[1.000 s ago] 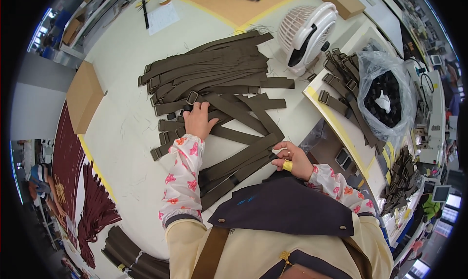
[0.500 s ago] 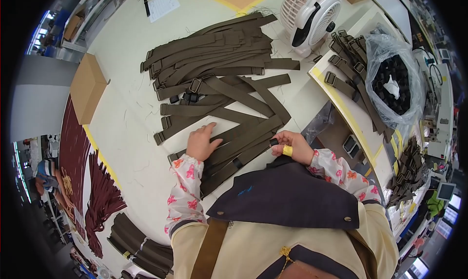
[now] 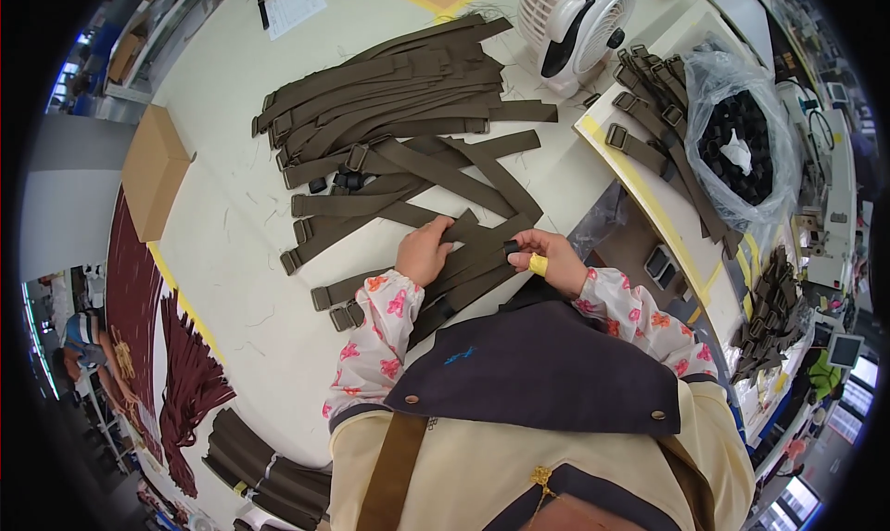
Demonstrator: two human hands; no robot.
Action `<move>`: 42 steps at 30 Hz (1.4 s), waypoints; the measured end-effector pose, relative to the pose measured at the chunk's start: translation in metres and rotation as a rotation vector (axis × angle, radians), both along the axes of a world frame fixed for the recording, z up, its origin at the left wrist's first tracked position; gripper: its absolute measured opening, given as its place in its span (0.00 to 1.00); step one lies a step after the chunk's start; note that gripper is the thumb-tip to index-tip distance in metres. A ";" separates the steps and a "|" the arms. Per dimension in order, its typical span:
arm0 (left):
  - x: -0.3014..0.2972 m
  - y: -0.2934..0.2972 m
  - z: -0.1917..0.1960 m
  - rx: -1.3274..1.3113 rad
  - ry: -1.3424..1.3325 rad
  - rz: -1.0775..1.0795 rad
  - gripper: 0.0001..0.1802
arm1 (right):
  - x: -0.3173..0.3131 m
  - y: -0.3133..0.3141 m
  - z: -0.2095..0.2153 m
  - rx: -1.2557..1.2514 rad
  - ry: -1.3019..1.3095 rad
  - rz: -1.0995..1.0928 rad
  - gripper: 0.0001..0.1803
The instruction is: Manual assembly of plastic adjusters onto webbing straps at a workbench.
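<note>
My left hand (image 3: pixel 425 252) is closed at an olive-brown webbing strap (image 3: pixel 471 241), thumb and fingers at its edge; part of the grip is hidden. My right hand (image 3: pixel 553 258), with yellow tape wrapped round one finger, pinches a small black loop (image 3: pixel 511 247) close to the strap. More straps lie crossed under and beside my hands, several with a metal buckle (image 3: pixel 347 316) at the left end. Beyond my hands, a few small black pieces (image 3: pixel 349 180) rest among the straps, next to a thick pile of straps (image 3: pixel 399 81).
A white fan (image 3: pixel 575 30) stands at the far right. Beside it, a side table (image 3: pixel 640 192) holds buckled straps and a clear bag (image 3: pixel 786 174) of black pieces. At left are a cardboard box (image 3: pixel 156 174), dark red cords (image 3: pixel 190 392) and bundled olive strips (image 3: pixel 250 466).
My left hand has moved right, and its spread fingers have closed at a strap, which has shifted with its end now beside them. My right hand still holds the black loop, slightly higher.
</note>
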State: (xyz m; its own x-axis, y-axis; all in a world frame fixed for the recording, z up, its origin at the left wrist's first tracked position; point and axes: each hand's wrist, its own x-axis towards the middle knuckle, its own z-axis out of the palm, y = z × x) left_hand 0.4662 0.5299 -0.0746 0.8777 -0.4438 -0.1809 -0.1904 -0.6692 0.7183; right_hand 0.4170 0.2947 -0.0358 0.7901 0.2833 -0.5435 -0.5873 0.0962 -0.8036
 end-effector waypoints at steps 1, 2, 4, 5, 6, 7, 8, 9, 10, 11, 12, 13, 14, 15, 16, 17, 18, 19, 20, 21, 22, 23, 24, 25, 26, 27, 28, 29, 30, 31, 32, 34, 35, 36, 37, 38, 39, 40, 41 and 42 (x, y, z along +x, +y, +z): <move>0.003 0.007 0.007 -0.019 -0.038 0.016 0.14 | 0.003 0.001 -0.003 -0.054 -0.025 0.006 0.12; 0.004 0.014 0.016 -0.040 -0.073 0.029 0.13 | 0.005 0.004 0.001 -0.111 -0.047 0.008 0.12; 0.002 0.015 0.040 -0.121 -0.052 0.020 0.13 | 0.014 0.009 0.018 0.036 -0.073 -0.029 0.12; 0.003 0.010 0.055 -0.245 -0.059 -0.021 0.13 | 0.020 0.013 0.021 0.043 -0.087 -0.036 0.13; 0.002 0.005 0.064 -0.368 -0.066 -0.061 0.14 | 0.023 0.014 0.023 0.050 -0.100 -0.043 0.13; -0.003 0.001 0.069 -0.434 0.028 -0.038 0.14 | 0.025 0.018 0.023 0.057 -0.100 -0.034 0.13; -0.006 -0.002 0.072 -0.430 0.028 -0.029 0.14 | 0.026 0.021 0.023 0.112 -0.070 -0.062 0.13; -0.009 -0.006 0.074 -0.434 -0.073 -0.027 0.14 | 0.027 0.024 0.022 0.167 -0.039 -0.090 0.13; -0.012 -0.008 0.074 -0.438 -0.172 -0.023 0.15 | 0.026 0.026 0.024 0.170 -0.034 -0.080 0.13; -0.012 -0.009 0.071 -0.388 -0.294 -0.075 0.16 | 0.025 0.026 0.027 0.217 0.014 -0.134 0.12; -0.014 -0.010 0.069 -0.386 -0.291 -0.066 0.16 | 0.025 0.026 0.030 0.262 0.062 -0.189 0.12; -0.016 -0.014 0.067 -0.313 -0.391 -0.068 0.17 | 0.025 0.024 0.033 0.256 0.086 -0.186 0.12; -0.017 -0.016 0.066 -0.240 -0.490 -0.072 0.19 | 0.025 0.024 0.034 0.251 0.090 -0.183 0.12; -0.018 -0.017 0.064 -0.248 -0.517 -0.058 0.16 | 0.024 0.025 0.035 0.261 0.095 -0.199 0.12; -0.018 -0.017 0.062 -0.255 -0.516 -0.059 0.16 | 0.025 0.024 0.036 0.268 0.098 -0.220 0.12; -0.019 -0.015 0.060 -0.287 -0.525 -0.025 0.14 | 0.026 0.021 0.038 0.261 0.097 -0.224 0.12; -0.019 -0.014 0.059 -0.319 -0.535 0.008 0.12 | 0.029 0.018 0.041 0.240 0.114 -0.218 0.12; -0.018 -0.013 0.062 -0.344 -0.567 0.046 0.09 | 0.032 0.016 0.042 0.220 0.136 -0.215 0.12; -0.016 -0.012 0.064 -0.350 -0.562 0.041 0.09 | 0.034 0.013 0.044 0.216 0.139 -0.223 0.12; -0.016 -0.010 0.065 -0.337 -0.564 0.009 0.09 | 0.035 0.010 0.045 0.190 0.188 -0.146 0.12; -0.017 -0.008 0.067 -0.321 -0.570 -0.022 0.10 | 0.033 0.009 0.047 0.166 0.234 -0.065 0.12; -0.018 -0.008 0.068 -0.321 -0.569 -0.023 0.10 | 0.031 0.009 0.046 0.167 0.234 -0.066 0.12; -0.020 -0.008 0.068 -0.304 -0.610 -0.070 0.09 | 0.029 0.010 0.043 0.177 0.233 -0.041 0.12; -0.020 -0.007 0.068 -0.286 -0.652 -0.114 0.09 | 0.029 0.011 0.041 0.186 0.230 -0.012 0.12; -0.021 -0.006 0.069 -0.283 -0.652 -0.110 0.09 | 0.029 0.011 0.042 0.187 0.231 -0.008 0.12; -0.024 -0.006 0.071 -0.239 -0.652 -0.158 0.10 | 0.029 0.010 0.044 0.149 0.255 0.020 0.11; -0.027 -0.005 0.073 -0.190 -0.649 -0.205 0.11 | 0.028 0.011 0.045 0.114 0.280 0.051 0.10; -0.027 -0.005 0.073 -0.182 -0.646 -0.200 0.11 | 0.027 0.009 0.044 0.120 0.284 0.059 0.10; -0.027 -0.006 0.073 -0.164 -0.667 -0.237 0.11 | 0.026 0.007 0.042 0.114 0.289 0.074 0.10; -0.027 -0.008 0.073 -0.150 -0.690 -0.276 0.11 | 0.025 0.005 0.041 0.104 0.292 0.086 0.10; -0.029 -0.010 0.072 -0.148 -0.689 -0.273 0.11 | 0.025 0.007 0.040 0.105 0.294 0.090 0.10; -0.031 -0.016 0.070 -0.242 -0.647 -0.293 0.11 | 0.022 0.013 0.037 0.175 0.380 0.070 0.11; -0.031 -0.017 0.068 -0.249 -0.648 -0.298 0.11 | 0.020 0.015 0.035 0.225 0.386 0.036 0.12; -0.032 -0.018 0.066 -0.210 -0.614 -0.204 0.11 | 0.016 0.019 0.031 0.222 0.384 0.027 0.12; -0.032 -0.018 0.065 -0.167 -0.580 -0.110 0.10 | 0.011 0.027 0.027 0.225 0.324 -0.048 0.12; -0.033 -0.019 0.063 -0.173 -0.582 -0.117 0.10 | 0.008 0.033 0.026 0.229 0.263 -0.123 0.12; -0.033 -0.020 0.062 -0.171 -0.615 -0.055 0.09 | 0.006 0.037 0.028 0.177 0.222 -0.137 0.12; -0.034 -0.020 0.061 -0.169 -0.645 0.009 0.09 | 0.006 0.037 0.027 0.175 0.221 -0.144 0.12; -0.034 -0.020 0.060 -0.174 -0.644 0.002 0.09 | 0.005 0.037 0.027 0.187 0.215 -0.171 0.13; -0.033 -0.020 0.060 -0.178 -0.651 0.000 0.07 | 0.005 0.037 0.026 0.198 0.209 -0.198 0.14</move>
